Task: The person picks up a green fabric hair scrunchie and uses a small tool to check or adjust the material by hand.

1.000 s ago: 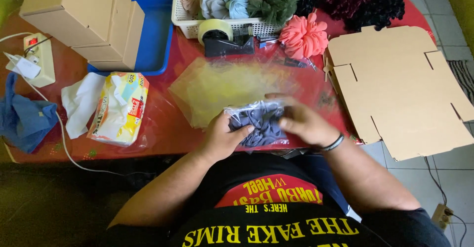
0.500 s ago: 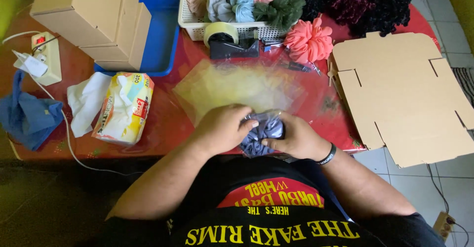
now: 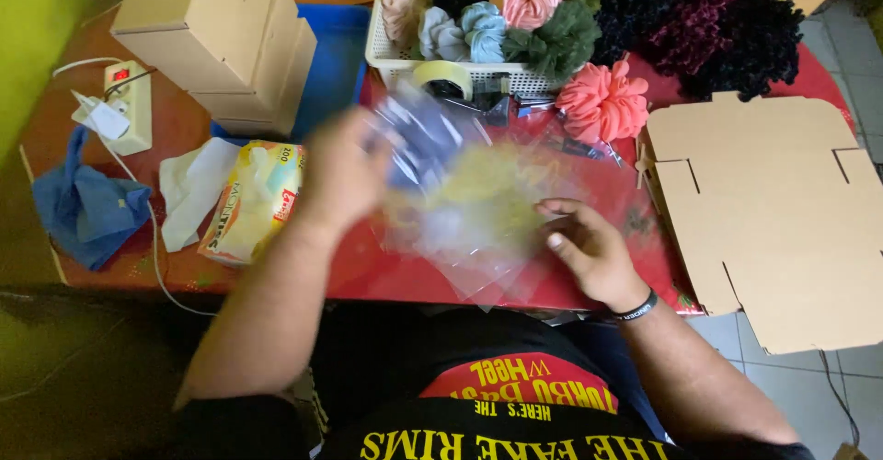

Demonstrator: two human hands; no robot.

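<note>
- The left hand [image 3: 342, 173] is raised above the red table [image 3: 386, 276], fingers curled around a bluish-grey scrunchie [image 3: 418, 138] that seems to sit inside a clear plastic bag; motion blur makes the exact hold hard to read.
- The right hand [image 3: 589, 248] lies low near the table's front edge, fingers bent and pressed on the top sheet of a stack of clear plastic bags [image 3: 487, 230], pinning it rather than lifting it.
- A black wristband [image 3: 636, 309] circles the right wrist.
- The stack of bags lies between the two hands, spread flat on the table.
- Just left of the left forearm sits a soft pack of tissues [image 3: 253, 204], with a loose white tissue [image 3: 189, 189] beside it and a blue cloth [image 3: 87, 207] farther left.
- Behind these stand plain cardboard boxes [image 3: 216, 37] on a blue tray [image 3: 331, 60], and a white power strip [image 3: 129, 106] near the table's left edge.
- At the back, a white basket [image 3: 391, 55] holds many scrunchies; a roll of tape [image 3: 441, 78] rests against its front, and a coral scrunchie [image 3: 602, 101] lies on the table close by.
- To the right, a flattened cardboard box [image 3: 773, 212] overhangs the table edge.
</note>
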